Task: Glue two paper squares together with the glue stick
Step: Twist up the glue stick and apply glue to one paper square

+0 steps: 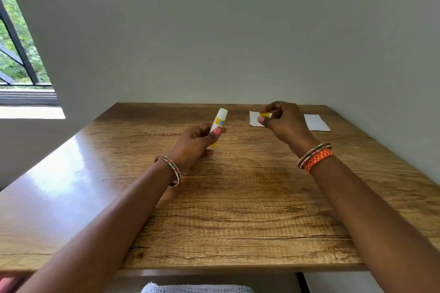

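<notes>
While you work at the wooden table [238, 209], your main risk is the space you have left yourself: both paper squares lie at its far edge, by the wall, well beyond your hands. The larger-looking paper square [317, 122] sits to the right of your right hand; the second paper square [253, 118] lies just behind that hand and is partly hidden by it. Gluing out there at full reach could let a sheet slide or crease, so you may want to draw them closer first. Your left hand [194, 141] curls round the lower body of the glue stick [218, 126], which stands tilted above the table, left of the squares, its white end uncovered. That bare end could smear the table if you lower it carelessly. Your right hand [282, 119] pinches the small yellow cap [264, 115] in bent fingers above the nearer square; dropped, it could roll off.
</notes>
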`<action>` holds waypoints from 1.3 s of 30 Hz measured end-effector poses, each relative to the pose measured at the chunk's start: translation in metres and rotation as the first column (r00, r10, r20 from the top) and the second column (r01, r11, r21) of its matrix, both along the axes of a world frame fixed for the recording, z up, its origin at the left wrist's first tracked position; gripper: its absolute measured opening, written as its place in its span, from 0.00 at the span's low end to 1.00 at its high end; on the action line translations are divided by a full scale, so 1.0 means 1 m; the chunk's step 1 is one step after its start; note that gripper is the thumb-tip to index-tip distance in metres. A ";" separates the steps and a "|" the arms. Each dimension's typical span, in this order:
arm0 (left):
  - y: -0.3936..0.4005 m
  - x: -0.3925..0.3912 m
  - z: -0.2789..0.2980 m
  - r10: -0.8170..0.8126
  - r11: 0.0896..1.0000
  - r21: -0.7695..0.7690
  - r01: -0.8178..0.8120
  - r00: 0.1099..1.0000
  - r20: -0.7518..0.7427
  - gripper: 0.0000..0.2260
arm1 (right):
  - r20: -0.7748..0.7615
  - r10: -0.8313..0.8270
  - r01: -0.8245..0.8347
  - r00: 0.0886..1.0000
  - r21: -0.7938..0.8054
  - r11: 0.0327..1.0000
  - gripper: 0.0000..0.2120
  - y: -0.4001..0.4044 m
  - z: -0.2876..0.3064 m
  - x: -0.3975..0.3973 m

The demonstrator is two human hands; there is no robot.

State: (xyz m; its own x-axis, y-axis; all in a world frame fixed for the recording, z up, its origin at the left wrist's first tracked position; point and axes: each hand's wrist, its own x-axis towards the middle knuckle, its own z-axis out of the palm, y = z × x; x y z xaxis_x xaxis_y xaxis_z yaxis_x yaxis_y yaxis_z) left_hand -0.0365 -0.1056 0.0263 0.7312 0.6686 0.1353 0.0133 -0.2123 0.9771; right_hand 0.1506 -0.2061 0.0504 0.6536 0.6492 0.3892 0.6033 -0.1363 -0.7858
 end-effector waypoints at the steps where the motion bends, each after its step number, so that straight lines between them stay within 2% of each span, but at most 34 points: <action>1: 0.001 0.000 -0.001 0.008 1.000 0.013 -0.008 1.000 0.011 0.10 | 0.074 -0.048 0.050 0.996 -0.022 0.998 0.11 -0.006 0.004 0.008; 4: 0.001 0.000 -0.003 0.003 0.999 -0.033 -0.001 0.998 0.070 0.14 | 0.329 -0.198 0.252 0.924 -0.131 0.959 0.11 -0.023 0.006 0.031; 9: -0.007 0.007 -0.002 0.028 0.996 -0.089 -0.014 0.987 0.160 0.11 | 0.305 -0.140 0.257 0.942 -0.386 0.886 0.14 -0.026 -0.002 0.032; 13: -0.010 0.005 -0.001 0.045 0.974 -0.225 0.005 0.975 0.216 0.09 | 0.364 -0.060 0.279 0.929 -0.589 0.759 0.25 -0.024 -0.004 0.031; 17: -0.009 0.004 0.002 0.055 0.971 -0.238 -0.005 0.978 0.203 0.11 | 0.461 -0.022 0.361 0.887 -0.665 0.654 0.31 -0.027 0.000 0.031; 18: -0.009 0.003 0.001 0.052 0.977 -0.214 -0.011 0.981 0.189 0.11 | 0.500 -0.037 0.397 0.865 -0.638 0.660 0.32 -0.029 0.002 0.030; 19: -0.009 0.002 0.001 0.055 0.983 -0.181 -0.020 0.981 0.187 0.11 | 0.529 -0.065 0.407 0.846 -0.561 0.721 0.31 -0.028 0.004 0.027; 20: -0.009 0.002 0.002 0.052 0.989 -0.143 -0.025 0.981 0.189 0.11 | 0.519 -0.103 0.364 0.849 -0.432 0.825 0.26 -0.026 0.005 0.022; 21: -0.010 0.002 0.002 0.046 0.994 -0.105 -0.026 0.981 0.191 0.10 | 0.429 -0.123 0.264 0.895 -0.287 0.921 0.20 -0.023 0.005 0.015; 22: -0.011 0.003 0.002 0.051 0.997 -0.064 -0.039 0.979 0.197 0.09 | 0.259 -0.084 0.126 0.962 -0.152 0.980 0.15 -0.018 0.004 0.005; 23: -0.012 0.003 0.002 0.074 0.997 -0.026 -0.070 0.976 0.204 0.08 | 0.031 0.022 -0.020 0.999 -0.044 0.999 0.12 -0.011 0.003 -0.010; 24: -0.012 0.003 0.002 0.120 0.992 0.006 -0.125 0.970 0.211 0.07 | -0.208 0.156 -0.151 0.966 0.041 0.988 0.12 -0.005 0.001 -0.026; 25: -0.011 0.003 0.002 0.181 0.981 0.034 -0.192 0.959 0.219 0.07 | -0.405 0.284 -0.261 0.869 0.113 0.959 0.13 0.001 -0.001 -0.041; 26: -0.011 0.003 0.002 0.239 0.965 0.050 -0.256 0.944 0.229 0.07 | -0.528 0.380 -0.346 0.760 0.167 0.923 0.15 0.006 -0.004 -0.054; 27: -0.010 0.002 0.003 0.284 0.952 0.046 -0.304 0.927 0.244 0.08 | -0.588 0.445 -0.411 0.676 0.200 0.889 0.16 0.011 -0.007 -0.064; 29: -0.009 -0.001 0.006 0.339 0.937 -0.015 -0.349 0.899 0.279 0.10 | -0.622 0.548 -0.488 0.560 0.287 0.825 0.16 0.015 -0.014 -0.078; 31: -0.009 -0.003 0.009 0.342 0.939 -0.064 -0.339 0.894 0.288 0.11 | -0.622 0.592 -0.473 0.513 0.370 0.799 0.11 0.016 -0.018 -0.083; 36: -0.012 -0.002 0.011 0.292 0.954 -0.031 -0.297 0.906 0.305 0.06 | -0.595 0.587 -0.398 0.548 0.432 0.809 0.05 0.016 -0.020 -0.086; 39: -0.011 -0.004 0.011 0.282 0.957 -0.014 -0.290 0.915 0.287 0.07 | -0.567 0.557 -0.386 0.606 0.402 0.830 0.04 0.015 -0.019 -0.086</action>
State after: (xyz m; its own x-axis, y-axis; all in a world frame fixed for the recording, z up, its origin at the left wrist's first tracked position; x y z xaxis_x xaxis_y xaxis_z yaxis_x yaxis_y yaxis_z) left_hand -0.0401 -0.1167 0.0370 0.4378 0.8363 0.3300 -0.1987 -0.2680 0.9427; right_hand 0.0645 -0.1915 0.0315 0.4159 0.8934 0.1699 -0.1275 0.2423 -0.9618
